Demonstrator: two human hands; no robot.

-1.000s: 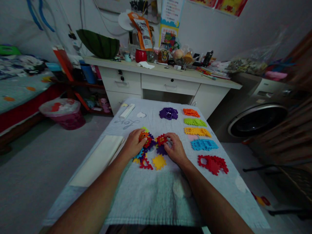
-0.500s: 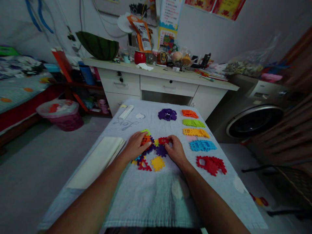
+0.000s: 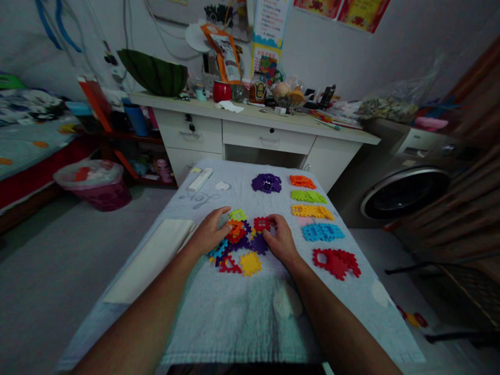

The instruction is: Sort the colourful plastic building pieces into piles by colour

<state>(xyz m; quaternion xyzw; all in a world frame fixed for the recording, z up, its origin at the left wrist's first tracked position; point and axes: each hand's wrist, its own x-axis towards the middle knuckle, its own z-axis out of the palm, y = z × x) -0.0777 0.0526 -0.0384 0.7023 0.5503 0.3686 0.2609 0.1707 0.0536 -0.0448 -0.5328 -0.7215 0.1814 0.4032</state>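
One red square piece, and its right edge is pinched in the grip of the right hand! Over on the left, the left hand spreads its grip beside an orange piece. Purple piece just nearer, yellow piece nearer again, all on the cloth-covered worktop.

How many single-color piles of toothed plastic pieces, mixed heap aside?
6. Five on the right, far to near: orange pile, lime-green pile, yellow pile, blue pile, red pile. Purple pile is left of the orange one. None looks hidden.
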